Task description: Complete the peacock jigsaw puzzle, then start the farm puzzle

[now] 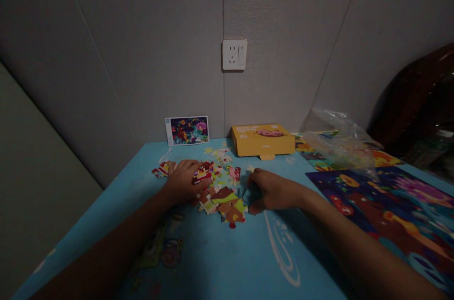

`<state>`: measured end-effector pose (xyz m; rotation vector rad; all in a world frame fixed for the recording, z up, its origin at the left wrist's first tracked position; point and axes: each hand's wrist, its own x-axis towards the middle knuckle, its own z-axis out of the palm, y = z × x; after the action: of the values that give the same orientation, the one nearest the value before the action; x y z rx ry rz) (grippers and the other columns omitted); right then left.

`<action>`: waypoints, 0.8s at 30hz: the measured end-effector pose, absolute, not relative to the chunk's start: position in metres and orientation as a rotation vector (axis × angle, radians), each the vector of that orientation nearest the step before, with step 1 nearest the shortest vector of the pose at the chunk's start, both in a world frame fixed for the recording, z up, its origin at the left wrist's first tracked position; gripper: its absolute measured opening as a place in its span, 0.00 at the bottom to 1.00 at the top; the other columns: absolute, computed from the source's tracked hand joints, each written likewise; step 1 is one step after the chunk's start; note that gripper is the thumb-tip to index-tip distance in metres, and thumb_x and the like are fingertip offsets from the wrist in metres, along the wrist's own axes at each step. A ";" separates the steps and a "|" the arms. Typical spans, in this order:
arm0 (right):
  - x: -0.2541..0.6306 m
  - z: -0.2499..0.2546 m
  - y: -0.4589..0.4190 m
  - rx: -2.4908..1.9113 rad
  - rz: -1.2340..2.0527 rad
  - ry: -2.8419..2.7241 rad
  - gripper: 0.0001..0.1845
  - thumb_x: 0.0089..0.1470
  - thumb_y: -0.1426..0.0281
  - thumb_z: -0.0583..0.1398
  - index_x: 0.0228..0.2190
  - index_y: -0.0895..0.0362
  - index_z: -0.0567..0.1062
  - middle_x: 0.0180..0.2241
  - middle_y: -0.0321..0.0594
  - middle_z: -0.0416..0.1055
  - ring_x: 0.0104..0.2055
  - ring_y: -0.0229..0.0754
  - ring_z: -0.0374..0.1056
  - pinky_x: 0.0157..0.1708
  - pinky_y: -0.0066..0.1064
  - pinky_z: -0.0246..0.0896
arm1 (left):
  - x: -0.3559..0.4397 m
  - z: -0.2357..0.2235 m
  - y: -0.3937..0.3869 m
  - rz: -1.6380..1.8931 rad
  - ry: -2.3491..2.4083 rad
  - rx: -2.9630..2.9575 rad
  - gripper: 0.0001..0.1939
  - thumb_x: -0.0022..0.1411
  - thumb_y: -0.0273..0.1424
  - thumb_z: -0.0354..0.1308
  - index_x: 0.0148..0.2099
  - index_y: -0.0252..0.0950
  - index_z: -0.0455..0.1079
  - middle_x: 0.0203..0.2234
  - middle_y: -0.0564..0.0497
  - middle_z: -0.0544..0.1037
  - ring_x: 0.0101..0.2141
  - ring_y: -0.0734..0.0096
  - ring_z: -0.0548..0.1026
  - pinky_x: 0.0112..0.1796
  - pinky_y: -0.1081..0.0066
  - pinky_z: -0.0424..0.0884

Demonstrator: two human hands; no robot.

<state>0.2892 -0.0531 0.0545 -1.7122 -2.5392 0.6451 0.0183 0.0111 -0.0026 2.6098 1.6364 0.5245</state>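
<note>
My left hand [183, 181] is closed around some jigsaw pieces [203, 173] in red, white and brown. It rests over the left part of a loose pile. My right hand [271, 190] is curved just right of the pile, thumb and fingers apart, with its thumb close to the pieces' edge. Between the hands lies a cluster of puzzle pieces [233, 211] in brown and green; some look overlapped or joined. A red and pink piece [234, 174] sits behind them. More pieces [161, 169] lie beyond my left hand, partly covered by it.
A picture card [188, 130] leans on the wall at the back. Right of it is a yellow puzzle box [263, 140]. A dark blue finished picture [390, 215] and a clear plastic bag [336, 144] occupy the right side of the blue table [227, 262].
</note>
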 end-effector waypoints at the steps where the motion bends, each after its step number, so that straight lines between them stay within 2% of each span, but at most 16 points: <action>1: 0.288 0.055 -0.053 -1.719 0.664 -2.507 0.26 0.37 0.62 0.70 0.38 0.61 0.74 0.38 0.45 0.68 0.37 0.44 0.64 0.34 0.31 0.58 | 0.019 -0.001 0.009 0.526 1.621 2.607 0.26 0.60 0.49 0.55 0.55 0.40 0.68 0.52 0.43 0.73 0.54 0.49 0.67 0.56 0.42 0.50; 5: 0.289 0.052 -0.048 -1.693 0.611 -2.357 0.17 0.44 0.69 0.66 0.38 0.60 0.74 0.34 0.42 0.72 0.33 0.41 0.65 0.30 0.30 0.54 | 0.020 0.003 0.004 0.517 1.532 2.595 0.26 0.58 0.46 0.58 0.56 0.41 0.67 0.53 0.43 0.72 0.54 0.47 0.66 0.56 0.41 0.49; 7: 0.292 0.048 -0.042 -1.722 0.446 -2.251 0.11 0.47 0.71 0.62 0.36 0.60 0.74 0.33 0.43 0.73 0.32 0.41 0.65 0.29 0.30 0.53 | 0.020 0.004 0.003 0.499 1.454 2.623 0.28 0.57 0.46 0.59 0.57 0.43 0.66 0.54 0.43 0.71 0.55 0.48 0.65 0.56 0.40 0.48; 10: 0.296 0.042 -0.033 -1.764 0.224 -2.114 0.08 0.49 0.73 0.61 0.35 0.60 0.74 0.33 0.45 0.73 0.34 0.42 0.66 0.32 0.31 0.53 | 0.019 0.003 0.002 0.449 1.350 2.668 0.28 0.57 0.47 0.60 0.58 0.45 0.66 0.56 0.43 0.69 0.56 0.49 0.64 0.57 0.41 0.47; 12: 0.298 0.037 -0.031 -1.745 0.179 -2.137 0.10 0.49 0.76 0.60 0.36 0.60 0.76 0.36 0.46 0.72 0.36 0.43 0.66 0.35 0.32 0.55 | 0.019 0.003 0.001 0.415 1.290 2.694 0.28 0.57 0.47 0.60 0.58 0.47 0.66 0.58 0.44 0.67 0.57 0.49 0.63 0.57 0.40 0.46; 17: 0.294 0.033 -0.040 -1.527 0.292 -2.452 0.22 0.42 0.84 0.57 0.40 0.58 0.77 0.42 0.48 0.67 0.40 0.43 0.66 0.40 0.32 0.58 | 0.018 0.006 -0.002 0.392 1.135 2.728 0.28 0.55 0.49 0.61 0.58 0.54 0.66 0.59 0.44 0.64 0.58 0.46 0.60 0.56 0.35 0.42; 21: 0.294 0.035 -0.046 -1.428 0.335 -2.554 0.22 0.41 0.82 0.60 0.41 0.59 0.77 0.45 0.50 0.66 0.43 0.46 0.65 0.42 0.35 0.59 | 0.019 0.012 -0.006 0.367 1.015 2.738 0.26 0.56 0.47 0.61 0.58 0.54 0.68 0.60 0.43 0.62 0.59 0.43 0.60 0.56 0.33 0.41; 24: 0.294 0.036 -0.045 -1.419 0.288 -2.546 0.22 0.44 0.81 0.61 0.43 0.56 0.77 0.48 0.50 0.66 0.46 0.49 0.64 0.44 0.37 0.59 | 0.019 0.015 -0.009 0.389 0.925 2.721 0.25 0.57 0.46 0.61 0.57 0.53 0.69 0.62 0.44 0.61 0.59 0.44 0.60 0.57 0.37 0.45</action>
<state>0.2942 -0.0448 0.0359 -1.4188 -2.5460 0.2882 0.0187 -0.0092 0.0153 2.7214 0.9248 0.3888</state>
